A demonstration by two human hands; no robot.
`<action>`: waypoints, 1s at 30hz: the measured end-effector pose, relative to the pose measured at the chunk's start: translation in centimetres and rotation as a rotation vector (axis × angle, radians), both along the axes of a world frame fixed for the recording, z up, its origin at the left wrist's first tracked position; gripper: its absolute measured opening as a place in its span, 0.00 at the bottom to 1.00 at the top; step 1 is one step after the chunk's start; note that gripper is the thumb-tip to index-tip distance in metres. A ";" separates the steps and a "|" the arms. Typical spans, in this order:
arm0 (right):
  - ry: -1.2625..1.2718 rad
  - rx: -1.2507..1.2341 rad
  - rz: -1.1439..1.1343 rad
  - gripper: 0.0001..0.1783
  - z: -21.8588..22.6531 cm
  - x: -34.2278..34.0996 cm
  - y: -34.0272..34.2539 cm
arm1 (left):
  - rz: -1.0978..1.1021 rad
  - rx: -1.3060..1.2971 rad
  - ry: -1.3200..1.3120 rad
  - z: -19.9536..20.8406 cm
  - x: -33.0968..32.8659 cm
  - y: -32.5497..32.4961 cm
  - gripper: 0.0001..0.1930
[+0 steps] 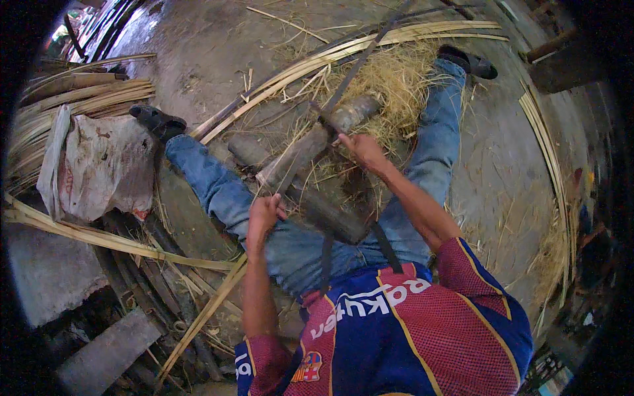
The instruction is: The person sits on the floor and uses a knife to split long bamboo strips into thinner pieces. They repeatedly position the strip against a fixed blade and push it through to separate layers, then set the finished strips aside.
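Scraping a dark strip (354,76), looks like
Left hand (264,216) pinches it, right hand (363,152) clamps a dark tool (328,119) over the log (297,158); next pull probably needs steady pressure.

On your far side, the grey floor (489,191) carries a heap of pale shavings (403,74) with long strips (432,28) beside it; thin slats (548,146) lie along your right.
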State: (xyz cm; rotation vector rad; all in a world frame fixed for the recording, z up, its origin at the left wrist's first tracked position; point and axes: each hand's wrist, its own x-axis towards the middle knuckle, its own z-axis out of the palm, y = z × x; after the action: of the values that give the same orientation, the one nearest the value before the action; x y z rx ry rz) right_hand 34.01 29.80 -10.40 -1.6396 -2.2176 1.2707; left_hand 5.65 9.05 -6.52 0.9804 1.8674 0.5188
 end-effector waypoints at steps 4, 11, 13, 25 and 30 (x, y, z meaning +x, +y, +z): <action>0.041 0.109 0.343 0.38 2.1 -0.4 -6.4 | 0.023 0.079 0.281 -0.1 3.1 -0.8 0.20; -0.044 0.188 0.302 0.35 2.7 2.9 -2.7 | 0.006 0.238 0.467 -1.6 4.8 -1.8 0.20; -0.008 0.275 0.576 0.35 2.5 3.2 -4.1 | -0.062 0.226 0.456 -1.9 4.2 -1.9 0.20; -0.169 0.407 -0.210 0.36 -5.6 10.1 7.8 | -0.098 0.209 0.447 0.2 6.2 0.1 0.23; -0.150 0.340 0.506 0.40 1.0 6.1 3.8 | -0.034 0.054 0.330 0.3 5.1 -0.6 0.24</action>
State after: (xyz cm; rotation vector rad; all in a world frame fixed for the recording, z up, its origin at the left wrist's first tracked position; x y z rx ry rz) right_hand 40.12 33.60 -9.37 -1.1230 -2.8643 0.7909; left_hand 10.75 8.46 -6.19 1.1885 2.1323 0.4076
